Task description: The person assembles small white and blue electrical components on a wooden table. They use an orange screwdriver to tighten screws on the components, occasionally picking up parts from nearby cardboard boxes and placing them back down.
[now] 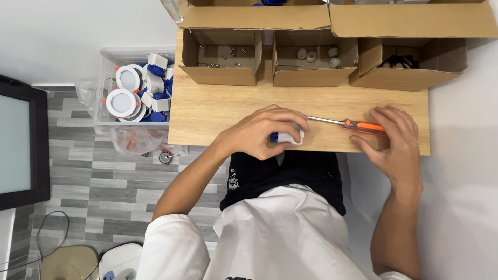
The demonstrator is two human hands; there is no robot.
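A small assembly workstation, likely a home workshop or light-manufacturing corner. A narrow wooden surface (218,111) stands against a white wall. Along its far edge sit open cardboard boxes: one with screws (222,63), one with small white parts (315,65), one with dark parts (410,65). Off the surface's left edge, a clear plastic crate (136,91) holds round white light fittings with blue backs. The floor (104,181) is grey wood-look plank, with cables near the bottom left.
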